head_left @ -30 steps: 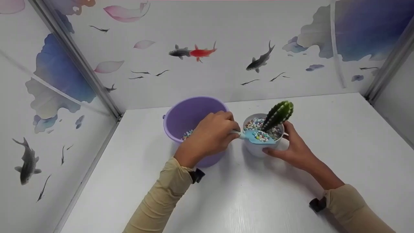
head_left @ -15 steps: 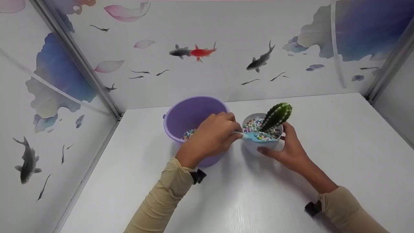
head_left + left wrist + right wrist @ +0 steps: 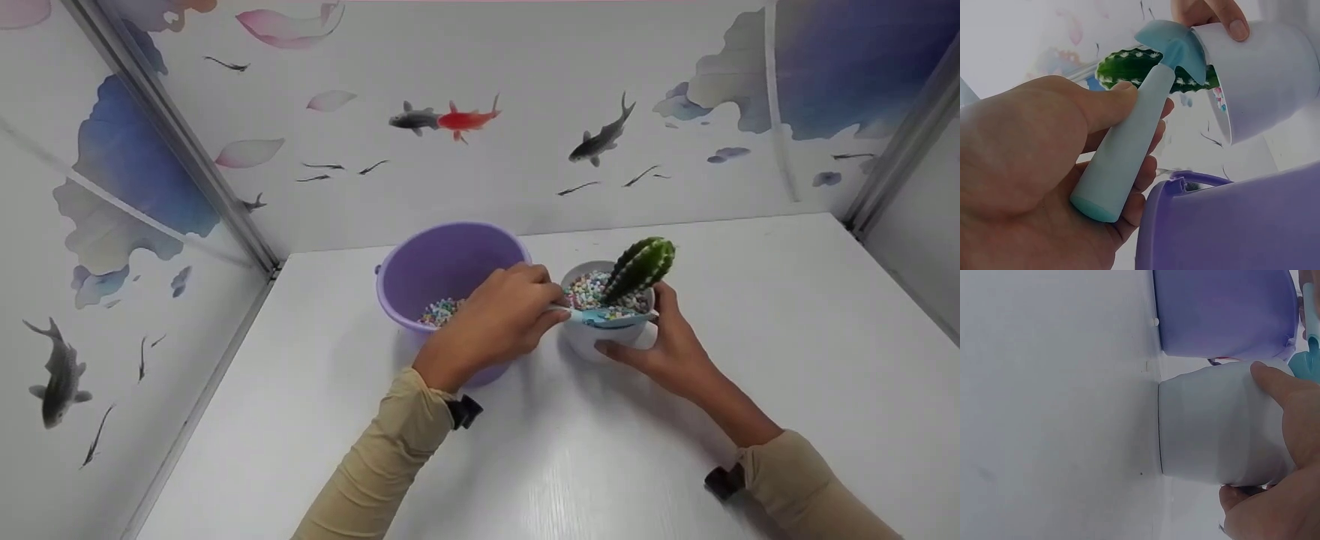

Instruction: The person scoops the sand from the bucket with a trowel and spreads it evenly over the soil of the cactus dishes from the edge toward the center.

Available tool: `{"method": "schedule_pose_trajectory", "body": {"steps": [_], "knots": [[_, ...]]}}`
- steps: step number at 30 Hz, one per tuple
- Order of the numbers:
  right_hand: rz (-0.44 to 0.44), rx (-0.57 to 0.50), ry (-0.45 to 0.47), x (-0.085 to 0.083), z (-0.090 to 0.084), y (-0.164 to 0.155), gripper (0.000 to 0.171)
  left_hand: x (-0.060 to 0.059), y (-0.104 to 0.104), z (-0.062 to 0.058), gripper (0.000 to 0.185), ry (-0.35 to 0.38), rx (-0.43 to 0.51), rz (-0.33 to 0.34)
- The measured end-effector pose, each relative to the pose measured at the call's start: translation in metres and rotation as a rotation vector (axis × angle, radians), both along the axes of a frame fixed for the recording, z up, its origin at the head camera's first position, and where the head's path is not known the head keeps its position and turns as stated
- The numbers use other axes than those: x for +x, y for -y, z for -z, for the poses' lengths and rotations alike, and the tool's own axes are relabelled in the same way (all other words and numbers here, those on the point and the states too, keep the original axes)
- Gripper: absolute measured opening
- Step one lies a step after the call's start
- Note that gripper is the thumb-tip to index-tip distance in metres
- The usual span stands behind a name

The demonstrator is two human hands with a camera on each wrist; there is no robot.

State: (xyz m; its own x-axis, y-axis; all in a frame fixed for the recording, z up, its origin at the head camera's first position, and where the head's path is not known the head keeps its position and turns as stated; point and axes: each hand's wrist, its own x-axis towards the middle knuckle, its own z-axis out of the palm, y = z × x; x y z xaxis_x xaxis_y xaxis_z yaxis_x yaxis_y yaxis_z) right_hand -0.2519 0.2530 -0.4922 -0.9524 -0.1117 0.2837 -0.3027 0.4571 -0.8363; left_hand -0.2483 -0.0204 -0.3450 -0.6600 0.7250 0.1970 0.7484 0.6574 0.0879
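Observation:
My left hand (image 3: 502,319) grips the pale handle of a small blue trowel (image 3: 1129,135). The trowel's blade (image 3: 607,319) lies tilted at the near rim of a white pot (image 3: 600,341), and a few coloured pebbles show beside it. From the pot rises a green cactus (image 3: 641,266), leaning right, with multicoloured pebbles (image 3: 585,292) round its base. My right hand (image 3: 671,349) holds the pot from the right, its thumb across the front in the right wrist view and its other fingers behind. The pot stands on the white table.
Left of the pot stands a purple bucket (image 3: 397,281) with more coloured pebbles (image 3: 439,311) in its bottom; my left forearm reaches across its front. Behind the table (image 3: 600,465) rises a white wall panel (image 3: 480,187) printed with fish, and another panel stands at the left.
The trowel blade has tipped over the pot, and the heap of pebbles on it has shrunk. My left hand has shifted slightly right; the pot and right hand have moved a little left.

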Motion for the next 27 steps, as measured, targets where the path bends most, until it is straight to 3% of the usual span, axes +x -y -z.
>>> {"method": "schedule_pose_trajectory", "body": {"steps": [9,27], "knots": [[0.011,0.013,0.041,0.0016,0.0,0.0007,0.118,0.0001,-0.0066,0.0062,0.03,-0.024,-0.072,-0.041],[-0.014,-0.011,0.032,0.0007,0.0014,-0.0008,0.119,0.0012,-0.0041,0.0088,0.028,-0.04,-0.068,-0.024]]}}
